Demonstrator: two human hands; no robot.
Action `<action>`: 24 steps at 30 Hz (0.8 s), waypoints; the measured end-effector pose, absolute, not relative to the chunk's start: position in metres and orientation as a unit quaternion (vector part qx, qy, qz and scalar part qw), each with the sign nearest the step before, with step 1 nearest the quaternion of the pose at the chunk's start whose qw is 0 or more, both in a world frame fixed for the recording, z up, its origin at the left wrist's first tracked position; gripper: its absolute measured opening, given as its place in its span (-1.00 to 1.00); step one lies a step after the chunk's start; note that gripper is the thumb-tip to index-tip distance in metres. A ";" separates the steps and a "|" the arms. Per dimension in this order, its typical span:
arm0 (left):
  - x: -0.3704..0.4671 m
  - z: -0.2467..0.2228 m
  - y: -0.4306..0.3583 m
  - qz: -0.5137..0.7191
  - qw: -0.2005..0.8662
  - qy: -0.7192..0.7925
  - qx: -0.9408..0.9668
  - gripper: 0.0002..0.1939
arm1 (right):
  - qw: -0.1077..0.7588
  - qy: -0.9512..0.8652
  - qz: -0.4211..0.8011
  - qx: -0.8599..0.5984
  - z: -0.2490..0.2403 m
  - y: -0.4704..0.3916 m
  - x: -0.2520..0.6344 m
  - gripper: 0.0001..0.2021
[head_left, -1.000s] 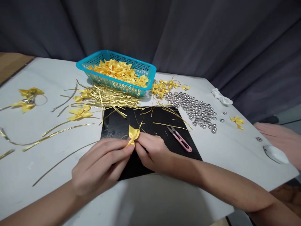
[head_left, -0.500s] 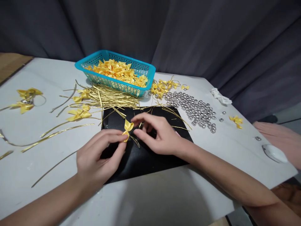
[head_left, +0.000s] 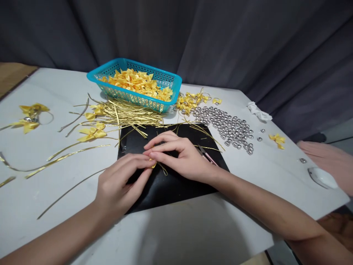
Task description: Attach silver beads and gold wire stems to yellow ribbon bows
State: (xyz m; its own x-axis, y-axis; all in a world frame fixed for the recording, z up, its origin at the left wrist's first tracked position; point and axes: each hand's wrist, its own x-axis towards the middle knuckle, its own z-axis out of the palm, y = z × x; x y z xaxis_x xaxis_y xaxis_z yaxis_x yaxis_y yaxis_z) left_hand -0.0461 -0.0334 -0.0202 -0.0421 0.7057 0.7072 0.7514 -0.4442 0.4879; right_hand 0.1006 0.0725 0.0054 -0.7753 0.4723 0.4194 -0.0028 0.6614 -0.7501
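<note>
Over the black mat point(head_left: 171, 191), my left hand point(head_left: 121, 180) pinches a yellow ribbon bow point(head_left: 152, 164), of which only a small part shows between the fingertips. My right hand point(head_left: 182, 154) meets it from the right, its thumb and fingers closed on the upper part of the bow, which they hide. A thin gold wire loop point(head_left: 164, 170) sticks out below the right fingers. Scissors point(head_left: 208, 156) with pink handles lie on the mat behind the right wrist.
A blue basket point(head_left: 135, 95) of yellow bows stands at the back, with gold wire strips point(head_left: 132, 113) before it. Silver beads point(head_left: 228, 127) spread to the right. Finished-looking bows point(head_left: 190, 101) and loose bows point(head_left: 93, 132) lie around. A white device point(head_left: 322, 178) sits near the right edge.
My right hand has moved left and closed onto the bow, covering most of it. My left hand has shifted slightly right. The scissors now show more.
</note>
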 end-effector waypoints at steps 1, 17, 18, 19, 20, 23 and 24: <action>-0.046 -0.020 -0.033 -0.493 0.019 -0.529 -0.691 -0.85 | 0.328 -0.865 0.354 -0.138 0.004 0.072 0.100 -0.85; -0.046 -0.013 -0.039 -0.479 0.041 -0.498 -0.722 -0.84 | 0.402 -0.898 0.164 -0.074 0.006 0.055 0.104 -0.79; -0.046 -0.013 -0.039 -0.477 0.042 -0.498 -0.723 -0.84 | 0.401 -0.898 0.167 -0.073 0.008 0.054 0.105 -0.79; -0.045 -0.013 -0.040 -0.476 0.042 -0.495 -0.726 -0.84 | 0.400 -0.897 0.173 -0.073 0.009 0.053 0.106 -0.79; -0.045 -0.012 -0.040 -0.475 0.041 -0.492 -0.728 -0.84 | 0.399 -0.896 0.182 -0.073 0.011 0.052 0.106 -0.79; -0.045 -0.009 -0.040 -0.471 0.048 -0.482 -0.737 -0.83 | 0.392 -0.893 0.206 -0.081 0.014 0.049 0.109 -0.80; -0.045 -0.008 -0.040 -0.465 0.053 -0.475 -0.745 -0.83 | 0.392 -0.891 0.213 -0.085 0.015 0.048 0.109 -0.80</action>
State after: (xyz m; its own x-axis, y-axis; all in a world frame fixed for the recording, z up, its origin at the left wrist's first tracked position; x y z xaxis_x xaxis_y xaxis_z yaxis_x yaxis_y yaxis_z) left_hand -0.0449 -0.0399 -0.0075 0.1148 0.6587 0.7436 0.7575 -0.5423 0.3635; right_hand 0.1094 0.0476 0.0154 -0.6783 0.3185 0.6622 -0.0149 0.8950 -0.4458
